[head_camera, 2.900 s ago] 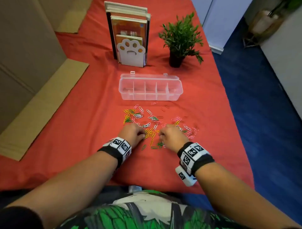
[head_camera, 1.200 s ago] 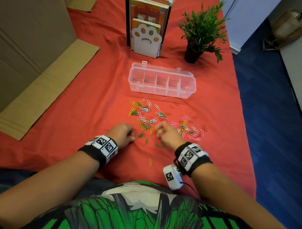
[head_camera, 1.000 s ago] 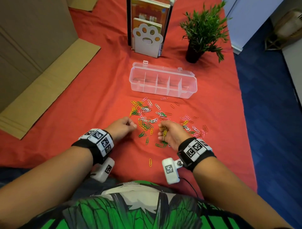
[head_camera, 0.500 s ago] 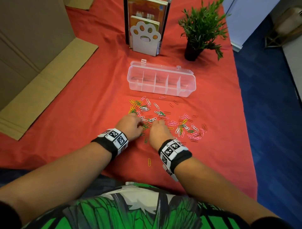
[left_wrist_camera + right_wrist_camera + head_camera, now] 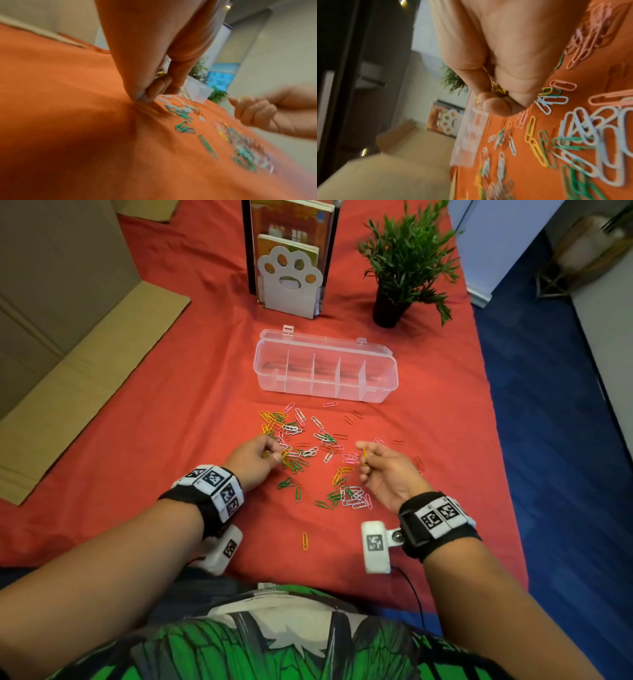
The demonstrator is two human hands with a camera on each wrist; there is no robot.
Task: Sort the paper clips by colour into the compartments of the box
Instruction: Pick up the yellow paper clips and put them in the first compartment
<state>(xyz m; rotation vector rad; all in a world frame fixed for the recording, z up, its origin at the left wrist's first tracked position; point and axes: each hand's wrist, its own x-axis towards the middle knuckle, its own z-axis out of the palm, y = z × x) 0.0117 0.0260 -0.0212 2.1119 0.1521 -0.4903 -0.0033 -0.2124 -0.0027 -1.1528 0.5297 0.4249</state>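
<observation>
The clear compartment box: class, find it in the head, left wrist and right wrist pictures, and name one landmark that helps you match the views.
Head: the clear compartment box lies at upper centre, beyond the scattered clips.
Left wrist: only a blurred corner shows, right of centre, behind the left hand.
Right wrist: it runs down the middle, turned sideways, below the right hand.
Shared landmark: the potted plant, just beyond the box.

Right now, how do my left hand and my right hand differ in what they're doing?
The left hand is knuckles up, low at the paper clips on the red cloth; the right hand is turned palm up above it.
The left hand works in the yellow and green scatter; the right hand hovers by the pink and white ones.
Both hold yellow paper clips in curled fingers, short of the empty box.
</observation>
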